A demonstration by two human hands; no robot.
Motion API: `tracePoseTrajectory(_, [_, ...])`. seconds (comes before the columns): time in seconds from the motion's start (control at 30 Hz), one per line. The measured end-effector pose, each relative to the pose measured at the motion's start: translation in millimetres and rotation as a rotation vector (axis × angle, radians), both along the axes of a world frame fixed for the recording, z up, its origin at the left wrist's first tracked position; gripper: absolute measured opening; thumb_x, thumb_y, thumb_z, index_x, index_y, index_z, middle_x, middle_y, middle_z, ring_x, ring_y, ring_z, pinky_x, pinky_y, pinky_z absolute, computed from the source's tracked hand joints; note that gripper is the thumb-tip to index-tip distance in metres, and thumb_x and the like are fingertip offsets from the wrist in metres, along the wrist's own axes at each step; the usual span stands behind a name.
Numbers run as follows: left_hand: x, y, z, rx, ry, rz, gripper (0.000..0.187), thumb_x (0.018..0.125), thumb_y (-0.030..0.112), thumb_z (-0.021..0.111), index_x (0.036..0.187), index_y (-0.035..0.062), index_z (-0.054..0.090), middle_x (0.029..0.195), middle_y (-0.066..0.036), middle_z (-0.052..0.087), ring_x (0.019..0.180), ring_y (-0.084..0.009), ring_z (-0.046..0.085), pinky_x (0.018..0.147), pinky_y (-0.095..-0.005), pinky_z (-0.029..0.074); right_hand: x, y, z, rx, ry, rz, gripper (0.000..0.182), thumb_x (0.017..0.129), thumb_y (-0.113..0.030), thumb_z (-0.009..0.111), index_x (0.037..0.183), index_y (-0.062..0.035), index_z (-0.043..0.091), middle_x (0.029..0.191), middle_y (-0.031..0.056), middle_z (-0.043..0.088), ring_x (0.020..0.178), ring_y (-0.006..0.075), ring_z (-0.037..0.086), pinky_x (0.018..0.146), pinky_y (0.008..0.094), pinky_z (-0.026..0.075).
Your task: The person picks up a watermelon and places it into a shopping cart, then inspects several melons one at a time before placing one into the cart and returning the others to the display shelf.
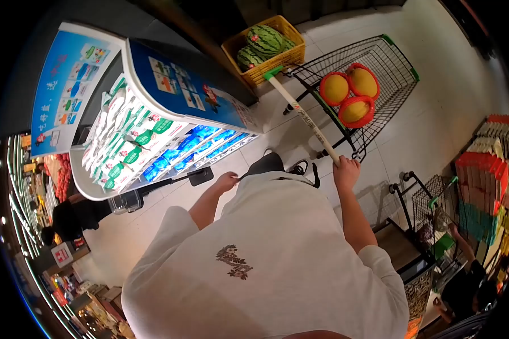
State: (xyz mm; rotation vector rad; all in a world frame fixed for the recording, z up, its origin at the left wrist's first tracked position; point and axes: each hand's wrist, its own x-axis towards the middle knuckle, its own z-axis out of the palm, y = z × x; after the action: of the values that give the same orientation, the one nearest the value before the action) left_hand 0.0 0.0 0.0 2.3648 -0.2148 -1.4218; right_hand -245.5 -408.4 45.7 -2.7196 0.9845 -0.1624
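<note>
My right hand is wrapped round the near end of the pale handle bar of a shopping cart. Three round yellow fruits in red net sleeves lie in its wire basket. Beside my thigh hangs my left hand, its fingers loosely curled, with nothing seen in them. Closest to that hand is a lit display stand stacked with green-and-white packs and blue packs.
A yellow crate of watermelons stands past the cart handle. At right are another cart, red boxes and a person. A person in dark clothes is at left, near shelves. Pale floor tiles lie between.
</note>
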Motion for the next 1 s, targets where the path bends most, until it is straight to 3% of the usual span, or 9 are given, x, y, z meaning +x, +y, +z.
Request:
tracePoseTrajectory(0.17, [36.2,-57.0,12.9,-0.162,-0.198,-0.178,0.042,0.087,0.035,0.069,0.118,0.0062,0.071,0.113,-0.019,0.073,0.109,-0.0363,0.068,0.097,-0.0408,0.052,8.0,-50.7,11.0,-0.041,0.021,0.025,0.018,0.085,-0.024,0.073,0.087,-0.0077,0.067,0.081,0.0102,0.071,0.085,0.0310,0.067,0.099,0.0450,0.047])
tracePoseTrajectory(0.23, [52.5,-96.9,28.9,-0.217,-0.193,-0.155,0.042,0.087,0.034,0.068,0.118,0.0061,0.071,0.114,-0.019,0.072,0.109,-0.0352,0.068,0.098,-0.0406,0.052,18.8,-77.5,17.4,0.017,0.218,0.020,0.026,0.086,-0.031,0.074,0.097,-0.0078,0.069,0.085,0.0128,0.071,0.089,0.0333,0.067,0.098,0.0468,0.047])
tracePoseTrajectory(0.33, [80.6,-142.0,31.8,-0.222,-0.123,-0.175,0.042,0.089,0.034,0.065,0.120,0.0064,0.070,0.114,-0.017,0.073,0.109,-0.0336,0.068,0.097,-0.0399,0.052,48.5,-99.1,32.5,-0.056,0.075,0.036,0.041,0.089,-0.043,0.073,0.110,-0.0081,0.067,0.094,0.0165,0.071,0.094,0.0371,0.066,0.096,0.0510,0.047])
tracePoseTrajectory(0.5, [144.3,-184.8,-47.5,-0.155,-0.097,-0.165,0.042,0.084,0.035,0.073,0.118,0.0110,0.072,0.116,-0.016,0.073,0.109,-0.0335,0.068,0.096,-0.0429,0.053,144.6,-145.9,33.8,0.137,0.098,-0.182,0.059,0.094,-0.062,0.061,0.118,-0.0083,0.064,0.109,0.0140,0.069,0.104,0.0394,0.062,0.098,0.0556,0.040])
tracePoseTrajectory(0.67, [231.3,-216.7,-37.3,-0.072,-0.102,-0.385,0.033,0.084,0.034,0.068,0.083,0.0014,0.075,0.101,-0.023,0.072,0.099,-0.0401,0.068,0.087,-0.0472,0.054,226.3,-194.1,48.1,0.065,0.266,-0.322,0.051,0.098,-0.060,0.053,0.114,-0.0119,0.062,0.107,0.0136,0.067,0.103,0.0392,0.062,0.095,0.0559,0.041])
tracePoseTrajectory(0.77, [294.8,-252.5,-45.1,-0.104,-0.120,-0.252,0.033,0.085,0.033,0.065,0.091,0.0030,0.076,0.107,-0.022,0.072,0.099,-0.0399,0.068,0.087,-0.0465,0.054,284.7,-239.0,48.7,0.114,0.335,-0.318,0.052,0.099,-0.061,0.052,0.114,-0.0119,0.062,0.108,0.0142,0.067,0.103,0.0400,0.063,0.094,0.0562,0.041])
tracePoseTrajectory(0.83, [342.3,-276.3,-56.2,-0.205,-0.125,-0.392,0.033,0.084,0.033,0.067,0.100,0.0053,0.077,0.110,-0.020,0.072,0.101,-0.0382,0.068,0.089,-0.0445,0.054,324.2,-267.7,43.0,0.104,0.346,-0.302,0.053,0.099,-0.062,0.050,0.114,-0.0116,0.061,0.108,0.0145,0.068,0.102,0.0408,0.064,0.090,0.0563,0.044])
tracePoseTrajectory(0.9, [372.1,-315.2,-56.8,-0.169,0.005,-0.028,0.036,0.083,0.034,0.069,0.106,0.0070,0.076,0.112,-0.019,0.073,0.104,-0.0360,0.069,0.091,-0.0433,0.054,359.0,-299.4,33.9,0.067,0.347,-0.299,0.054,0.099,-0.063,0.049,0.112,-0.0122,0.061,0.102,0.0136,0.069,0.096,0.0408,0.066,0.083,0.0561,0.046])
tracePoseTrajectory(1.0, [430.0,-364.1,-45.7,-0.175,-0.024,-0.055,0.036,0.083,0.034,0.071,0.106,0.0068,0.076,0.111,-0.019,0.073,0.106,-0.0348,0.069,0.093,-0.0424,0.054,409.0,-359.6,8.4,0.107,0.267,-0.306,0.055,0.097,-0.066,0.050,0.106,-0.0130,0.063,0.093,0.0123,0.071,0.086,0.0382,0.069,0.074,0.0554,0.047])
